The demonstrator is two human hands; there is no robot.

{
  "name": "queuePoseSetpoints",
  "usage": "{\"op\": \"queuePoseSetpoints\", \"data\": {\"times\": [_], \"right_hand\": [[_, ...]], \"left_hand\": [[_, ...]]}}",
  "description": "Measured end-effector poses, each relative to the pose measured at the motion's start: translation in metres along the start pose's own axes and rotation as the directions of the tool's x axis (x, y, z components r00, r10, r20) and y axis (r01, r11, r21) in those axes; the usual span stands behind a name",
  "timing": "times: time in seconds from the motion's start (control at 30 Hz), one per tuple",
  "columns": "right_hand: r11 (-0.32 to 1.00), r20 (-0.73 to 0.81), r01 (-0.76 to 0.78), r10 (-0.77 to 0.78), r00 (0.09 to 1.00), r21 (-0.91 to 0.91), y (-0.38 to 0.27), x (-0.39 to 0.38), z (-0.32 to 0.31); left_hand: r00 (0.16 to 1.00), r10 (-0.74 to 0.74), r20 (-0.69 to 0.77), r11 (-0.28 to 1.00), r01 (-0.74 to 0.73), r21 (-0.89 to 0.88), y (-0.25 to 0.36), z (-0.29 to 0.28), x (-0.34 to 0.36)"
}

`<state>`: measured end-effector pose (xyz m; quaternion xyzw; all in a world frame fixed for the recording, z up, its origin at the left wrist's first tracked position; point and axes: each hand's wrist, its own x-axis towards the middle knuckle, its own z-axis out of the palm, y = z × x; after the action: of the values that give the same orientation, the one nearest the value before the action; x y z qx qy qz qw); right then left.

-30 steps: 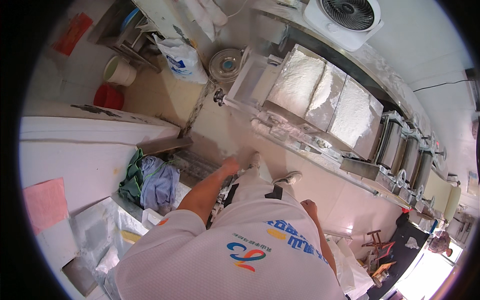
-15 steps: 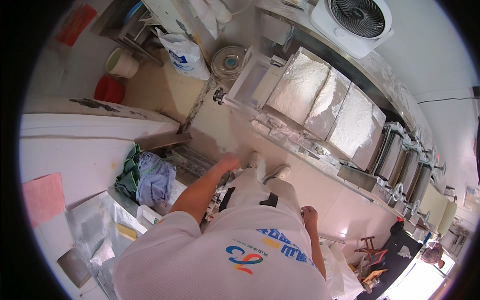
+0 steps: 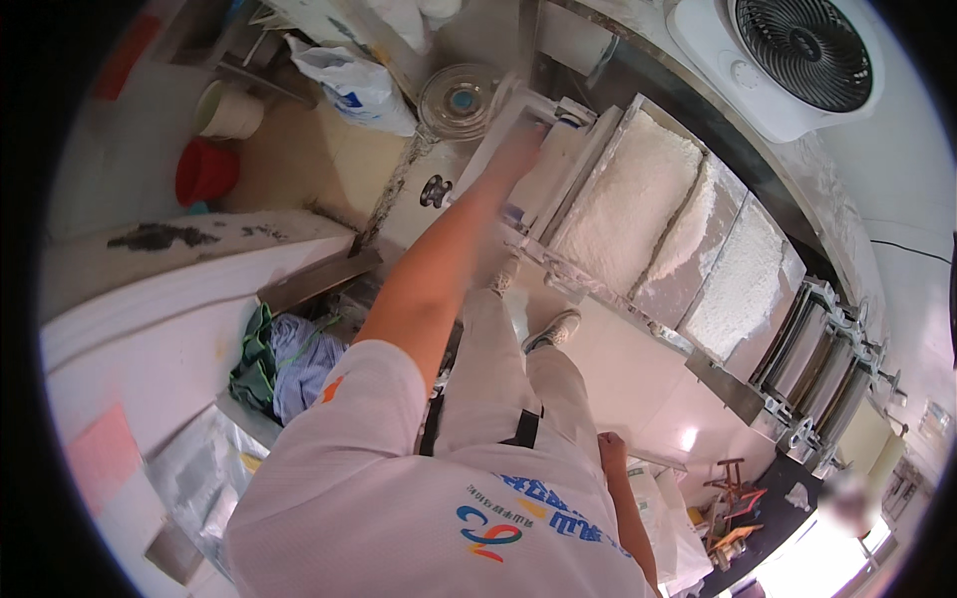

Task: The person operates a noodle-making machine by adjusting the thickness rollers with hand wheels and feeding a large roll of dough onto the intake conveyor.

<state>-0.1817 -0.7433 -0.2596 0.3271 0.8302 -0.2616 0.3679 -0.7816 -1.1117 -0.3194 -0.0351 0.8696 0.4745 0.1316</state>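
Reaching to the upper middle of the frame, the left hand (image 3: 516,151) lay blurred on the white machine end (image 3: 543,149); its finger spread could not be told. The right hand (image 3: 610,448) hung curled at lower right. Three white dough sheets (image 3: 638,204) lay rightward, one fan (image 3: 797,50) above, one red bucket (image 3: 204,171) upper left.

We see a white plastic bag (image 3: 357,88) with blue print slumped on the floor at the top of the view, just beside a round glass lid. At the lower left lies a crumpled clear plastic sack (image 3: 199,468) with a yellow patch showing through it. At the lower right, pale translucent bags (image 3: 663,518) stand near the floor clutter.
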Motion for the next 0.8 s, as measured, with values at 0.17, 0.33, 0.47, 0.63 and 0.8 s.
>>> {"op": "queuePoseSetpoints", "data": {"times": [0.17,0.33,0.47,0.63,0.8], "right_hand": [[0.995,-0.019,-0.096,0.096,0.995,0.004,-0.026,-0.034,0.037],[0.994,-0.069,-0.089,0.093,0.993,0.056,-0.053,-0.042,0.051],[0.979,-0.098,-0.142,0.157,0.983,0.147,-0.078,-0.044,0.074],[0.987,-0.097,-0.142,0.148,0.984,0.069,-0.08,-0.022,0.072],[0.969,-0.044,-0.208,0.216,0.975,0.136,-0.07,-0.005,0.08]], "left_hand": [[0.991,-0.069,0.118,0.998,0.069,0.004,-0.016,0.043,0.036],[0.996,0.089,0.028,0.989,-0.092,0.115,-0.093,0.057,-0.008],[0.968,-0.078,0.24,0.997,0.078,0.011,-0.048,0.018,-0.051],[0.84,0.062,0.54,0.059,0.537,-0.842,0.071,-0.126,-0.112],[0.83,0.457,0.32,-0.086,0.4,-0.913,0.219,-0.215,-0.177]]}}
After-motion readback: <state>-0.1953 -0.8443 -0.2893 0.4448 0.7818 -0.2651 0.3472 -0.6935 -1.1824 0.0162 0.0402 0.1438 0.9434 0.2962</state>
